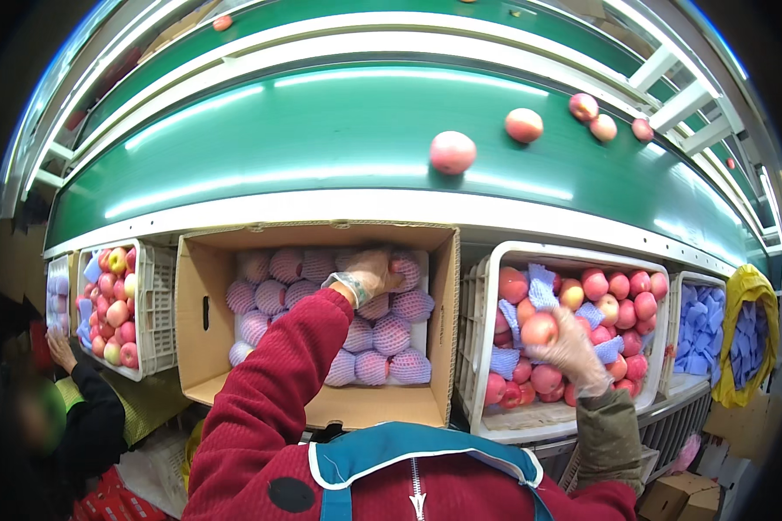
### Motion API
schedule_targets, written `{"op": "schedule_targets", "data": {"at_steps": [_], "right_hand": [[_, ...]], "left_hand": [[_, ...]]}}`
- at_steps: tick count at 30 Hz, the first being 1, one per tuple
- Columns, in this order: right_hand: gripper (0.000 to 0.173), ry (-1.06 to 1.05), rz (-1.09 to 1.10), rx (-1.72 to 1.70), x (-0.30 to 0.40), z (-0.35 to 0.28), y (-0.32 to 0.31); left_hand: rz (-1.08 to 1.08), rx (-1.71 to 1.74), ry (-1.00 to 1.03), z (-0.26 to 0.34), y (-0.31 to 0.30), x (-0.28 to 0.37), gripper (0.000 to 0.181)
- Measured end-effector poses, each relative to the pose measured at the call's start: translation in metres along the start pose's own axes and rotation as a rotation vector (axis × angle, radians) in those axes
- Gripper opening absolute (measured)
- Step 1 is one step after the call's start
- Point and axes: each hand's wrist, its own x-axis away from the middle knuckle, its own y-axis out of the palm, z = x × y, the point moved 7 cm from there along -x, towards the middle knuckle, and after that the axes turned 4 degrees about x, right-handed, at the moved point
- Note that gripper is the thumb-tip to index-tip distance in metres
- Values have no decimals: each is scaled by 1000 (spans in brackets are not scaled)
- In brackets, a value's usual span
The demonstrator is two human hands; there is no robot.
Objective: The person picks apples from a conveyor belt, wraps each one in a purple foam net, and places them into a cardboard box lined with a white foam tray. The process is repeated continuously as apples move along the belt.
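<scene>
My left hand [367, 273], in a thin clear glove, reaches into an open cardboard carton [199, 365]. Its fingers close around the left side of an apple in a foam net [405, 271] at the carton's back right. Rows of other netted apples [373, 366] lie in the carton on a pale liner; my left forearm hides some of them. Over a white plastic crate [580, 253] at the right, my gloved right hand [570, 352] grips a bare apple [539, 329]. Loose red apples [625, 312] and blue foam nets [542, 286] fill that crate.
Beyond the carton runs a green conveyor belt [267, 143] carrying several apples [453, 153]. Left stands another apple crate [140, 306], beside a co-worker's hand [60, 350]. Folded blue foam nets [697, 325] fill a bin at the right, near a yellow bag [730, 365].
</scene>
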Motion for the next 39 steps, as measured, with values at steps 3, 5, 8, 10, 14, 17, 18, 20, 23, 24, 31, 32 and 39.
{"op": "schedule_targets", "data": {"at_steps": [3,5,8,10,14,17,18,20,23,24,31,32,39], "right_hand": [[62,-47,-48,165,17,26,23],[61,-50,-336,271,17,29,41],[60,-171,-216,77,-28,-15,-3],[60,-274,257,0,-88,-73,-42],[88,-635,626,451,-252,-188,-45],[61,-434,484,319,-317,-194,-20],[55,-520,493,152,-303,-184,-15],[46,-751,513,-21,-226,-186,-5],[52,-537,471,255,-61,-113,-30],[54,-512,487,208,-19,-89,-35],[63,11,84,273,55,28,8],[62,-16,-48,261,54,30,12],[76,-585,660,575,-207,-68,-147]], "left_hand": [[-62,-277,-144,-3,12,-9,35],[-36,-317,2,19,-13,17,33],[185,-212,244,63,-107,69,37],[510,-119,406,78,-169,69,53],[644,-182,389,58,-196,-16,90],[527,-118,260,44,-194,-67,74],[595,-71,352,59,-191,-56,63],[403,273,653,90,-161,-20,63],[100,176,986,189,-91,64,58],[-32,124,1050,211,-58,80,57],[-149,-195,1168,265,70,95,59],[-95,-139,1237,257,59,100,62],[555,16,739,169,-235,-147,103]]}}
